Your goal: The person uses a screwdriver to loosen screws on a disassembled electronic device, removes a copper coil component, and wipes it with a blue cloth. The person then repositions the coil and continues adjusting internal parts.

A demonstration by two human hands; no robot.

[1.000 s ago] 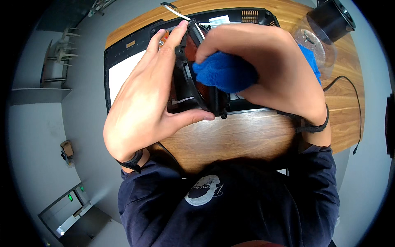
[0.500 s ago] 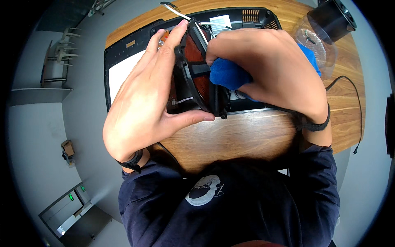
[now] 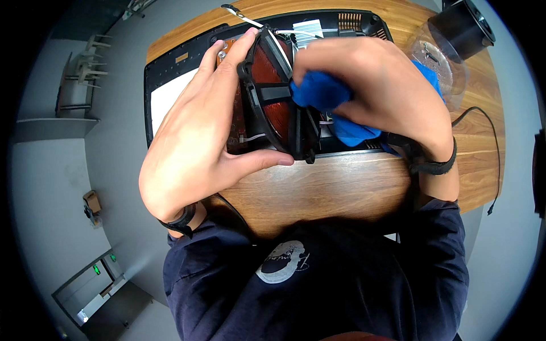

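My left hand (image 3: 193, 131) grips the edge of an induction coil (image 3: 266, 71), a disc of reddish-brown copper winding on a black spoked frame. The thumb is at its near rim and the fingertips at its far rim. The coil stands tilted up on edge over an opened induction cooker housing (image 3: 165, 74). Bunched in my right hand (image 3: 392, 91) is a blue cloth (image 3: 321, 91), pressed against the side of the coil facing right. Part of the cloth hangs below the hand. White leads run from the coil's far end. My right fingertips are partly hidden by the cloth.
The housing lies on a wooden table (image 3: 330, 182), with a silver heat sink (image 3: 307, 33) and vent slots at its far right. A clear container with a black top (image 3: 463, 28) is at the back right. A black power cable (image 3: 493, 131) hangs over the right edge.
My right hand has shifted slightly up with the blue cloth, and more of the cloth shows below it. The coil has turned slightly, showing more winding. My left hand keeps its grip.
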